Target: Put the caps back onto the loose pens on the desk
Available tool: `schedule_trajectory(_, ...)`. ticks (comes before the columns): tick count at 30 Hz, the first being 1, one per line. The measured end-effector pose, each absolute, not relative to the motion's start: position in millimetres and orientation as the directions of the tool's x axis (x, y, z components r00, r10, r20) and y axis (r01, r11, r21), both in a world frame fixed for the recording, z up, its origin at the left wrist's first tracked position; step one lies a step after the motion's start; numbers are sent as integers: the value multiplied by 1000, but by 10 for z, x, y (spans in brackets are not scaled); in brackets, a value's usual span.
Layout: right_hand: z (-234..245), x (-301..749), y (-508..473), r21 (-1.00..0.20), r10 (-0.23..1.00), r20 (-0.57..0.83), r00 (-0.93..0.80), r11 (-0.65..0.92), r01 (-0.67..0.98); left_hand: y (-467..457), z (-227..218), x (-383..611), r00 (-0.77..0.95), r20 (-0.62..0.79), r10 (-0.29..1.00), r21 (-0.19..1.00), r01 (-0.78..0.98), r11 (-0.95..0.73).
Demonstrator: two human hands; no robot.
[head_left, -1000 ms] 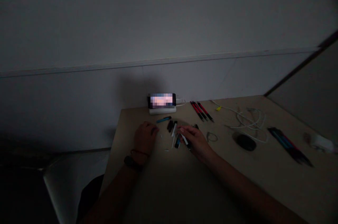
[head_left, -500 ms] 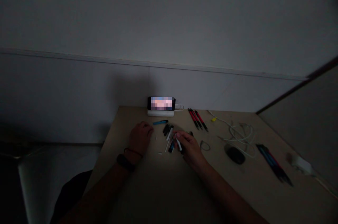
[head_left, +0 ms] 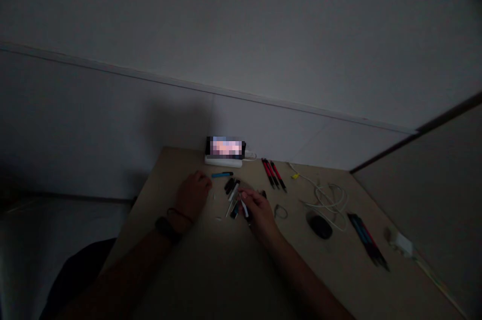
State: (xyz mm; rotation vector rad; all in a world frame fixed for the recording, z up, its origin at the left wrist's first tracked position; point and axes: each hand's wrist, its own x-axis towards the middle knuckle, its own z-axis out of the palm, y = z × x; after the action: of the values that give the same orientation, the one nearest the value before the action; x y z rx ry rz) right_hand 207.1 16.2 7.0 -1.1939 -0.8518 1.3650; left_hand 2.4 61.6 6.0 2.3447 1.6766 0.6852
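My right hand (head_left: 259, 212) is closed in a pinch around a white-and-black pen (head_left: 244, 207), its barrel slanting down below the thumb and forefinger. Under and beside those fingers lie loose pen parts: a thin white tube (head_left: 229, 207), a white barrel (head_left: 233, 193), black pieces (head_left: 229, 186) and a blue-and-black piece (head_left: 234, 211), partly covered by the hand. My left hand (head_left: 193, 192) rests on the table with its fingers curled in and nothing visible in them. Just beyond it lies a blue pen piece (head_left: 222, 175). Small white bits (head_left: 218, 218) lie between the hands.
A lit phone (head_left: 225, 148) leans on a white block (head_left: 223, 162) by the wall. Red-and-black pens (head_left: 274, 175), a white cable (head_left: 320, 199), a small grey loop (head_left: 280, 212), a black mouse (head_left: 320, 225), more pens (head_left: 367, 240) and a white plug (head_left: 402, 243) lie to the right.
The view has tilted and shifted, so the table's things appear further left. Both hands keep nearly the same places on the table, the right still pinching the pen.
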Motion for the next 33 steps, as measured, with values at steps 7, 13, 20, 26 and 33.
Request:
schedule_trajectory(7,88,2053,163,-934,978,-193,81,-158,-320,604,58,35,249,254,935,444,828,-341)
schedule_trajectory(13,80,2056,159,-933,976,-201,82,-165,-319,623,9,43,270,264,926,503,781,-371)
schedule_trajectory(20,125,2037,156,-925,973,-219,71,-184,-332,632,-29,65,260,348,901,659,615,-432)
schedule_trajectory(26,112,2043,156,-922,972,-223,70,-187,-340,629,-13,64,204,372,906,754,504,-423)
schedule_trajectory(33,107,2041,143,-911,967,-249,47,-217,-351,588,-10,119,160,326,932,875,322,-361)
